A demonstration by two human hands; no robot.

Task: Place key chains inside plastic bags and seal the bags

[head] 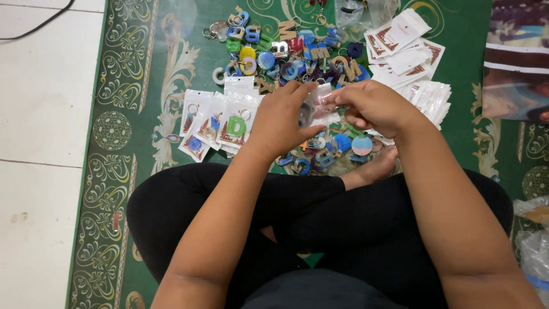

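**Both hands on one small clear bag**

Crossed legs [320,229] in black fill the near edge of the view, a bare foot [374,169] poking out at the far side of them, toes by the scattered pieces. Now sweeping from the left: pale floor tiles [40,114], with a dark cable [40,23] cutting the top corner. Next comes the green rug [126,126] with its cream scrollwork, and everything else sits on it. On the rug, left of the arms, a fanned stack of filled packets [220,123] lies flat, the top one showing a green letter [235,126] behind clear film. Beyond it, a loose heap of keychains [286,51] spreads out, letters and discs in blue, yellow, tan and red, with metal rings among them.

Centre stage: the left hand [280,120] is curled around a small clear bag [317,109], fingers pinched on its left side. The right hand [374,106] meets it from the other side, fingertips closed on the same bag's edge. The bag is held up off the rug, between the two hands, above more keychains by the foot. Something dark sits inside it; I cannot tell what.

Right of the hands, a pile of white cards [403,43] fans out, with a stack of empty clear bags [432,100] just beside it. Far right, a patterned cloth [514,63] lies on the rug, and crumpled plastic [534,240] sits low at the edge.
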